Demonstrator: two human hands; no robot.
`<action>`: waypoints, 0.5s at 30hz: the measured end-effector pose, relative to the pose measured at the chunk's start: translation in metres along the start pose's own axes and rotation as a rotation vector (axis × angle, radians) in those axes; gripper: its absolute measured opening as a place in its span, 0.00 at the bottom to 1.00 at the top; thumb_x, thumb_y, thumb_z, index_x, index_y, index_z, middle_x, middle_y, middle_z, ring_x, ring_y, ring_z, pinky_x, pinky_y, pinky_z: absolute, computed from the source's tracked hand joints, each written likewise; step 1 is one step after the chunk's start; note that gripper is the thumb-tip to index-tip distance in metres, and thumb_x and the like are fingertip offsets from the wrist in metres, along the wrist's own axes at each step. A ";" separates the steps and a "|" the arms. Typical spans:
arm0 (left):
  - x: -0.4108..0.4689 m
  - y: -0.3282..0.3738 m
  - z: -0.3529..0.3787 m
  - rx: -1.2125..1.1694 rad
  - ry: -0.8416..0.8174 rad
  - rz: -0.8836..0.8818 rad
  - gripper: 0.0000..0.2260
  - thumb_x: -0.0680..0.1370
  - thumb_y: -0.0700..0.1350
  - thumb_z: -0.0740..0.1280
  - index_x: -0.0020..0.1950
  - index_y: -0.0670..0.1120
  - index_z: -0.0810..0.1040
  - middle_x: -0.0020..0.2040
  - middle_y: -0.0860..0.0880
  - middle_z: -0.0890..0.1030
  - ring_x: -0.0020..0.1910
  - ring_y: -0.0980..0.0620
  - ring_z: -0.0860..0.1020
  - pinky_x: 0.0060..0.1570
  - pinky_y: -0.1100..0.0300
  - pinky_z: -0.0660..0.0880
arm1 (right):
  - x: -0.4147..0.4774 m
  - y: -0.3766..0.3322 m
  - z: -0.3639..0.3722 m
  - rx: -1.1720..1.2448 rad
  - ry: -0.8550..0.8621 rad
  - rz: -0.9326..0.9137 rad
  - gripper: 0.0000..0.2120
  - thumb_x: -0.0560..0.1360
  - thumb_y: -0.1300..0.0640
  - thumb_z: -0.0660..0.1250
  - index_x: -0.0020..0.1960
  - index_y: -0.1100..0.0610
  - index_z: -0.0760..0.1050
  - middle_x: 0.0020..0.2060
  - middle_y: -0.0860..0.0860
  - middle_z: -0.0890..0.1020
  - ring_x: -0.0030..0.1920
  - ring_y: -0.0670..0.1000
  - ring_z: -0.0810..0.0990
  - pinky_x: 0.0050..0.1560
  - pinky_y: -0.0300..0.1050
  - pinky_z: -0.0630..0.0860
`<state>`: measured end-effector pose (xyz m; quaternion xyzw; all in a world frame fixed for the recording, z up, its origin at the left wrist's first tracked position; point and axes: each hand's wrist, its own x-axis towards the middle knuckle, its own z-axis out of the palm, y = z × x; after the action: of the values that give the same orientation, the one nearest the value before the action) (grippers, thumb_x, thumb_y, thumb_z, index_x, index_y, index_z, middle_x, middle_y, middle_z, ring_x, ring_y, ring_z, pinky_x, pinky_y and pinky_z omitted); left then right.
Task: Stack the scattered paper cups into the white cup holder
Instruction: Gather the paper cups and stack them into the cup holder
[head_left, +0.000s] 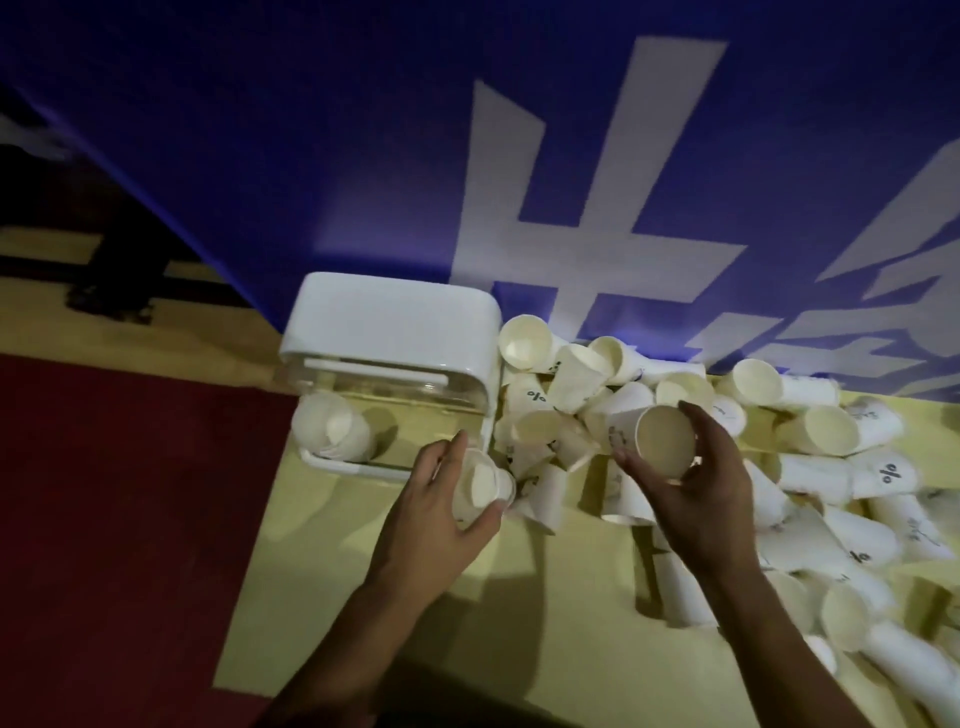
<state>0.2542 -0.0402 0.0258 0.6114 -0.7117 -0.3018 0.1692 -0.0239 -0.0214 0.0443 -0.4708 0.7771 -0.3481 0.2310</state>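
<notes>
Barely begun: one short stack (332, 428) lay in the white cup holder (395, 332), my left hand (441, 504) gripped nested cups (480, 486), my right hand (696, 488) held a paper cup (665, 439), a heap (810, 431) waited

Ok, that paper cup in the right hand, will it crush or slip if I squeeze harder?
Probably light: the right hand holds the paper cup with fingers and thumb only. Likely crushable: its open mouth looks thin and empty, with nothing bracing it. Laid sideways it may roll in a curve, being tapered like the pile cups.
</notes>
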 end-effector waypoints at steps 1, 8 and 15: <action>0.001 -0.009 -0.008 -0.015 0.017 -0.013 0.38 0.75 0.65 0.66 0.81 0.51 0.63 0.73 0.54 0.68 0.66 0.54 0.73 0.56 0.60 0.76 | -0.006 -0.010 0.012 0.010 -0.006 -0.005 0.40 0.65 0.36 0.78 0.72 0.47 0.69 0.64 0.44 0.76 0.61 0.49 0.76 0.56 0.61 0.80; 0.023 -0.050 -0.035 -0.101 0.066 -0.004 0.31 0.72 0.58 0.75 0.72 0.52 0.69 0.69 0.54 0.71 0.64 0.52 0.74 0.52 0.57 0.77 | -0.032 -0.057 0.076 0.106 -0.065 -0.044 0.39 0.65 0.38 0.79 0.72 0.49 0.71 0.63 0.45 0.78 0.60 0.50 0.78 0.53 0.47 0.80; 0.054 -0.060 -0.025 -0.049 0.042 -0.046 0.38 0.70 0.58 0.78 0.76 0.50 0.68 0.72 0.50 0.72 0.68 0.47 0.74 0.59 0.53 0.77 | -0.043 -0.070 0.100 0.140 -0.109 0.014 0.40 0.66 0.42 0.80 0.73 0.43 0.68 0.67 0.42 0.75 0.60 0.45 0.76 0.45 0.28 0.74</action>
<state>0.3047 -0.1030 -0.0001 0.6295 -0.6860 -0.3102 0.1919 0.1039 -0.0372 0.0342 -0.4662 0.7403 -0.3740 0.3078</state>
